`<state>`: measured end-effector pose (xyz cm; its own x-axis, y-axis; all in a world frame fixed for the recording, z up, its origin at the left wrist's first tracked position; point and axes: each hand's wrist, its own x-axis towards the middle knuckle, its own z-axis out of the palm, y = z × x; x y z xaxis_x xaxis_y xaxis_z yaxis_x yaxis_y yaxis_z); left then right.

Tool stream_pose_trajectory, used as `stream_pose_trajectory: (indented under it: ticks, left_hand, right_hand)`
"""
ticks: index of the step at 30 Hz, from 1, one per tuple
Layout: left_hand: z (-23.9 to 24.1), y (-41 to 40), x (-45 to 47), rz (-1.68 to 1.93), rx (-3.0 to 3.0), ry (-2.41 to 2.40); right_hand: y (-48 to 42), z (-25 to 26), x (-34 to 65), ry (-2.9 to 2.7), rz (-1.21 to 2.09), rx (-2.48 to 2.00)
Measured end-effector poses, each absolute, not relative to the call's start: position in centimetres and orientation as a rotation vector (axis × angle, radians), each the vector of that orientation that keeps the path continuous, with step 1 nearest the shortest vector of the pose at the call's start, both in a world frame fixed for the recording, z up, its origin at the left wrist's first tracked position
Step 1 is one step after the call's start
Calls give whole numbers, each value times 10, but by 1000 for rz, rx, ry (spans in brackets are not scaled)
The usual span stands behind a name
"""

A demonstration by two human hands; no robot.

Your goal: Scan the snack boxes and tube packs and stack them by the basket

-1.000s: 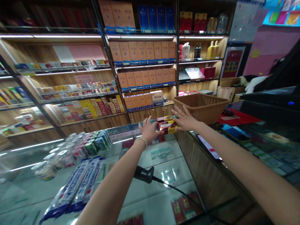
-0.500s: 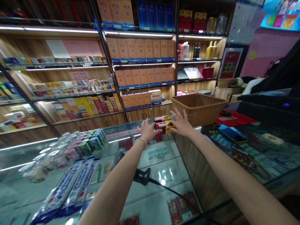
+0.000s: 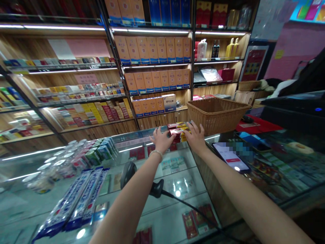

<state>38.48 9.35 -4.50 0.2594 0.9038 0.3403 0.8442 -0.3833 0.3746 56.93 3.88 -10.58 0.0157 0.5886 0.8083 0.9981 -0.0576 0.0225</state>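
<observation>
Two rows of stacked small red-and-yellow packs (image 3: 177, 131) lie at the far right corner of the glass counter. My left hand (image 3: 161, 139) is at their left side, fingers spread, its thumb touching the front packs. On the other side my right hand (image 3: 196, 138) rests against their yellow ends with its fingers apart. Neither hand is wrapped around a pack. A black handheld scanner (image 3: 129, 172) lies on the glass, partly hidden under my left forearm, its cable running toward the lower right.
A wicker basket (image 3: 215, 122) stands just right of the packs. A lit phone (image 3: 230, 156) lies on the right-hand counter. Lidded jars (image 3: 54, 167), small cartons (image 3: 98, 154) and long blue-and-white packets (image 3: 73, 203) occupy the left. Stocked shelves (image 3: 154, 64) stand behind.
My right hand has moved slightly back and down, closer against the packs, with its fingers less spread. My left hand stays beside them. The phone's screen now shows lit.
</observation>
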Motion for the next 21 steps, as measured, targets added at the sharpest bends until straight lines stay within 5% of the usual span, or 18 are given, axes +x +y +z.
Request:
stream_pose_trajectory:
  ticks: [21]
  left_hand:
    - [-49, 104, 390, 786, 2373, 1698]
  right_hand:
    - [37, -108, 563, -1676, -744, -1759]
